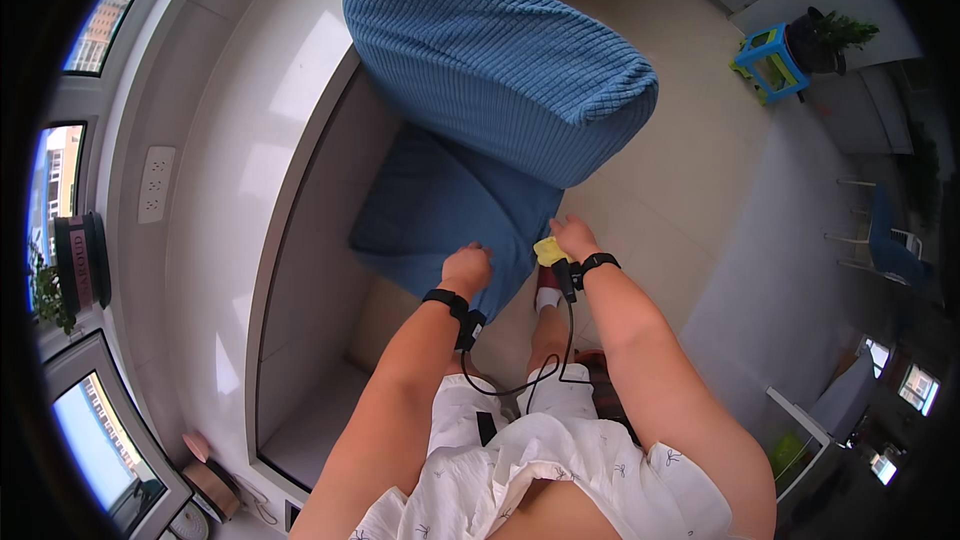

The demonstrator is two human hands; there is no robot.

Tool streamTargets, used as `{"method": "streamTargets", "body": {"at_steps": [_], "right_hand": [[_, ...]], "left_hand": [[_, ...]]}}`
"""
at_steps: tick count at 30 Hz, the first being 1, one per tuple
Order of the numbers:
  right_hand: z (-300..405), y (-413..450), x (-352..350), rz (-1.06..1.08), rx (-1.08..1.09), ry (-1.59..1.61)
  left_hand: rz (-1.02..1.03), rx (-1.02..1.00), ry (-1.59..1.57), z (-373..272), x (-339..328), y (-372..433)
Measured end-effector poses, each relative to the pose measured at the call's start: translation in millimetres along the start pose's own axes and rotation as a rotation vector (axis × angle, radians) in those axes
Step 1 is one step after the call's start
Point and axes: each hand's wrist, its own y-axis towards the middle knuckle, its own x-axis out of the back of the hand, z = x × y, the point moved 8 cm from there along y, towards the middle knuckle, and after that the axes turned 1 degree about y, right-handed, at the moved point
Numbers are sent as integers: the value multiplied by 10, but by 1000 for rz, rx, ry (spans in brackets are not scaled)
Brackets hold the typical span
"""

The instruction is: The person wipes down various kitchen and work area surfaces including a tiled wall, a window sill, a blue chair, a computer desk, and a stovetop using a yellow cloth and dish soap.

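A chair wears a blue cover, with a ribbed fabric backrest (pixel 495 52) and a smoother blue seat (pixel 450 202). On the front part of that seat rests my left hand (pixel 469 268), its fingers curled; whether it pinches the fabric cannot be told. Beside the seat's right corner is my right hand (pixel 575 237), with a yellow cloth (pixel 551 250) beneath its palm, partly hidden by a device at the wrist. The fingertips of my right hand lie close to the cover's edge. Black bands with cabled devices circle both wrists.
A white counter or sill (pixel 255 127) runs along the left, bearing a socket strip (pixel 156 184). A potted plant stands by the window (pixel 79 262). At the upper right, a blue plastic stool (pixel 776 67) adjoins a dark plant pot (pixel 814 41). Pale floor tiles (pixel 645 202) lie right of the chair.
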Motion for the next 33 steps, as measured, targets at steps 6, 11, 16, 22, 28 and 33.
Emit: {"method": "streamTargets", "body": {"at_steps": [6, 11, 16, 22, 28, 33], "right_hand": [[-439, 617, -651, 102, -23, -71], [-1381, 577, 222, -170, -210, 139], [877, -372, 1454, -618, 187, 463], [1443, -522, 2231, -656, 485, 249], [1443, -320, 2247, -309, 434, 358], [1292, 366, 2653, -376, 543, 793]], "left_hand": [[-81, -72, -182, -491, 224, 498], [-293, -175, -298, -226, 842, 200], [-1024, -58, -525, 415, 2659, -208], [-984, -52, -169, 416, 3240, 554], [-949, -117, -318, 218, 2945, 495], [-974, -356, -339, -412, 2643, 191]]}}
